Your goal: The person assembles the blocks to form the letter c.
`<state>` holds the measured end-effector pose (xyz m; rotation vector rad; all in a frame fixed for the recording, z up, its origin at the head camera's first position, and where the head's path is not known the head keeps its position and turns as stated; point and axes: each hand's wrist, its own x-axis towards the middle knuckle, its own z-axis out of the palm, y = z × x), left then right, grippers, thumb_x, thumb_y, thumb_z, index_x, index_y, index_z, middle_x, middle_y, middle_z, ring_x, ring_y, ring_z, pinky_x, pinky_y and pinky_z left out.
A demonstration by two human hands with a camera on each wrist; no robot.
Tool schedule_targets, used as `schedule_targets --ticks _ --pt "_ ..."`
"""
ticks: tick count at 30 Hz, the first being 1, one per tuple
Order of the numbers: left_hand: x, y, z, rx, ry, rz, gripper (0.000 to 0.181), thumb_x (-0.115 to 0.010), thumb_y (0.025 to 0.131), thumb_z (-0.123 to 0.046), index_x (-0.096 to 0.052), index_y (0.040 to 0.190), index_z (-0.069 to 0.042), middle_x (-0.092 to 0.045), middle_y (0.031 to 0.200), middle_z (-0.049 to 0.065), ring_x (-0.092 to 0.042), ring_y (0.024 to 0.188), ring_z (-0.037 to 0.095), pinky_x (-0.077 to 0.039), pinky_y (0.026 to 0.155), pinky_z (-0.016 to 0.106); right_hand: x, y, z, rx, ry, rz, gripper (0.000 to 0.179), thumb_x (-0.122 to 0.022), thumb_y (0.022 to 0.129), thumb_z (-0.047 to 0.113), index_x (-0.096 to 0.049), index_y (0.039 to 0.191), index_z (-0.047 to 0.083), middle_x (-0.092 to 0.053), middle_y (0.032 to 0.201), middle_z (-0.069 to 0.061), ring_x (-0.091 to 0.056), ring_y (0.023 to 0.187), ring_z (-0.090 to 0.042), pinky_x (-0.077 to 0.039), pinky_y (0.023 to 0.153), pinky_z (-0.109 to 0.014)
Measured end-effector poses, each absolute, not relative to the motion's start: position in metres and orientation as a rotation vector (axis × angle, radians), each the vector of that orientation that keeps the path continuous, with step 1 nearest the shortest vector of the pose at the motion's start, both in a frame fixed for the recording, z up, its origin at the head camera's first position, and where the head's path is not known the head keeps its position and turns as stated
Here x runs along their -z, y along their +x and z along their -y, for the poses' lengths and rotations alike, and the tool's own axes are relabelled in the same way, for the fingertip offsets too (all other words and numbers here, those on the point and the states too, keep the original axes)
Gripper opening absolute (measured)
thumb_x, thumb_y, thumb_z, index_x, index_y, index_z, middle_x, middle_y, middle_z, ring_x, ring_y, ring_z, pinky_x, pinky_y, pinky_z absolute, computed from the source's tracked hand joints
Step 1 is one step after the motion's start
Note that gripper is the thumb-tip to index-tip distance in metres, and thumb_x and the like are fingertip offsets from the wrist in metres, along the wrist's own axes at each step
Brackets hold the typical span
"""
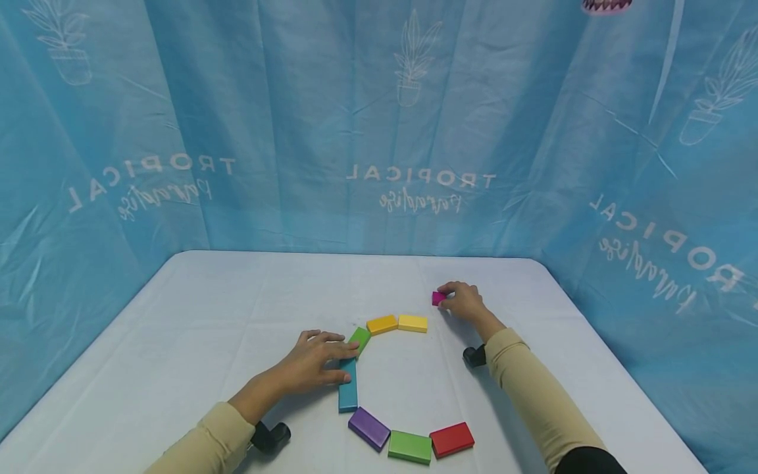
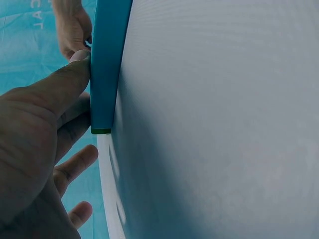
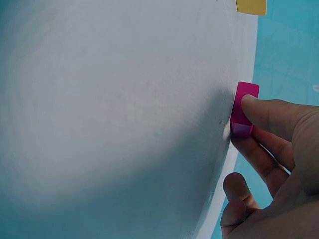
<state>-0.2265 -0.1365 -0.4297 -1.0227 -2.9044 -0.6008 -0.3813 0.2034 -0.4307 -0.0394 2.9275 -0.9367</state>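
A magenta block [image 3: 241,114] is pinched between the thumb and fingers of my right hand [image 1: 464,301], at the table surface near its far side. My left hand [image 1: 316,359] hovers over the curve's left side, thumb and fingertips resting on top of the blue block [image 1: 348,398] and by the green block [image 1: 361,339] at its far end. Its fingers are spread and only loosely bent. Beyond the green block lie an orange-yellow block [image 1: 381,324] and a yellow block [image 1: 412,323]. Between the yellow block and the magenta one there is a gap.
A purple block [image 1: 369,428], a second green block [image 1: 410,447] and a red block [image 1: 453,440] continue the curve along the near side. All lie flat on a white-covered table [image 1: 237,296]. A blue printed curtain [image 1: 296,118] surrounds the table's back and sides.
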Motion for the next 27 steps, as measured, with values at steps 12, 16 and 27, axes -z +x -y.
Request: schedule_targets --ticks 12,16,27 --pt "0.4299 -0.2262 0.1379 0.608 -1.041 2.903 0.055 -0.069 0.086 -0.04 -0.059 0.133 -0.014 -0.054 0.137 -0.003 -0.043 0.128 0.03 -0.02 0.103 0.062 0.4313 -0.3787 -0.2034 0.931 -0.104 -2.954 0.035 -0.071 0.084 0.009 -0.067 0.118 0.009 -0.062 0.117 -0.008 -0.042 0.111 -0.032 -0.037 0.09 -0.05" --pt "0.4283 -0.2259 0.1377 0.606 -1.044 2.9 0.054 -0.07 0.086 -0.039 -0.059 0.133 -0.013 -0.055 0.137 -0.002 -0.043 0.128 0.031 -0.021 0.103 0.063 0.4297 -0.3786 -0.2033 0.927 -0.108 -2.957 0.034 -0.071 0.084 0.009 -0.067 0.118 0.009 -0.062 0.117 -0.008 -0.042 0.111 -0.032 -0.037 0.09 -0.05" --pt "0.4297 -0.2272 0.1389 0.606 -1.049 2.897 0.055 -0.069 0.087 -0.04 -0.059 0.134 -0.013 -0.054 0.137 -0.003 -0.043 0.128 0.03 -0.021 0.103 0.062 0.4263 -0.3746 -0.2079 0.965 -0.097 -2.943 0.035 -0.07 0.084 0.011 -0.066 0.119 0.01 -0.062 0.117 -0.007 -0.043 0.111 -0.03 -0.04 0.088 -0.048"
